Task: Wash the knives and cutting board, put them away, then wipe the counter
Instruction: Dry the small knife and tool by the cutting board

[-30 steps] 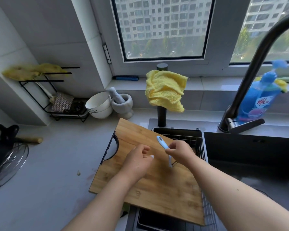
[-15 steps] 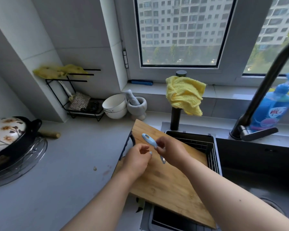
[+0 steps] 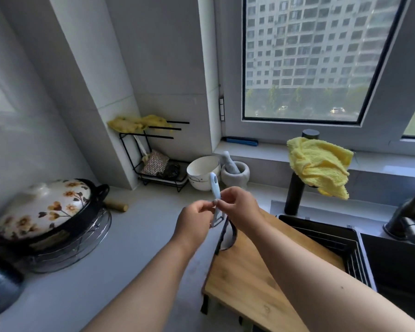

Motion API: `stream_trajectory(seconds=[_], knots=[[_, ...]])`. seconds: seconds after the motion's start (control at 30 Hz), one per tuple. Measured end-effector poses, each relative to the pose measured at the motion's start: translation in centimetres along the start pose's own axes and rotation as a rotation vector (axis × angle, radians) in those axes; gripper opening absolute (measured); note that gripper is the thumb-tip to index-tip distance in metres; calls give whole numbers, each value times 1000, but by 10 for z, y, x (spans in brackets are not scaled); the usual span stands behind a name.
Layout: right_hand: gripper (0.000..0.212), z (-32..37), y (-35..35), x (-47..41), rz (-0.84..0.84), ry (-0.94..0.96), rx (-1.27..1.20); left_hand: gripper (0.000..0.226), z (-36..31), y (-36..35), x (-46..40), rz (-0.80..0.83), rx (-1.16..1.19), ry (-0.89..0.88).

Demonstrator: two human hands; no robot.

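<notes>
A small tool with a light blue handle (image 3: pixel 215 188) stands almost upright in the air between my hands; its head hangs below, and it looks like a peeler. My right hand (image 3: pixel 240 208) pinches its middle from the right. My left hand (image 3: pixel 194 220) pinches it from the left at the same height. Below the hands, a wooden cutting board (image 3: pixel 261 279) with a black handle loop lies half on the grey counter (image 3: pixel 120 267), half over the sink's dark drain basket (image 3: pixel 331 238). A yellow cloth (image 3: pixel 319 166) hangs on a black post.
A flowered pot lid on a black pot (image 3: pixel 46 207) sits on a wire rack at the left. A white bowl (image 3: pixel 203 171), a stone mortar (image 3: pixel 235 172) and a black rack (image 3: pixel 153 161) with cloths stand at the back. The black tap (image 3: pixel 412 212) is at the right edge.
Both hands lifted the blue-handled tool up off the board and toward the left; the handle swung to point upward. The view turned left, bringing the flowered pot into sight.
</notes>
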State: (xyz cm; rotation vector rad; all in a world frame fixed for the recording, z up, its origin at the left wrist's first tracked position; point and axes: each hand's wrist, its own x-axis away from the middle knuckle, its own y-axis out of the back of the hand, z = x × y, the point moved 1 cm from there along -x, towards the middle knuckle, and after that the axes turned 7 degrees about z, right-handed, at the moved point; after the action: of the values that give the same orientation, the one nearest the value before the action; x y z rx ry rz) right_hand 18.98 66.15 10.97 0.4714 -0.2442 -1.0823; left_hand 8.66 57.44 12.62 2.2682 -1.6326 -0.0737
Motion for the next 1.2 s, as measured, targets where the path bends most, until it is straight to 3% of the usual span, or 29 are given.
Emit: stream_trajectory(seconds=[0.43, 0.63, 0.8, 1.0, 1.2], knots=[[17, 72, -53, -123, -3, 59, 95, 2, -29, 99, -117, -188, 48, -129], [15, 72, -65, -169, -11, 32, 98, 18, -28, 110, -181, -263, 50, -66], [20, 65, -73, -192, 55, 44, 79, 19, -26, 116, -214, -319, -12, -54], [46, 55, -84, -203, 96, 44, 75, 18, -13, 130, -232, -456, -79, -16], [35, 41, -82, -196, 79, -7, 44, 22, -10, 164, -240, -581, -170, 50]])
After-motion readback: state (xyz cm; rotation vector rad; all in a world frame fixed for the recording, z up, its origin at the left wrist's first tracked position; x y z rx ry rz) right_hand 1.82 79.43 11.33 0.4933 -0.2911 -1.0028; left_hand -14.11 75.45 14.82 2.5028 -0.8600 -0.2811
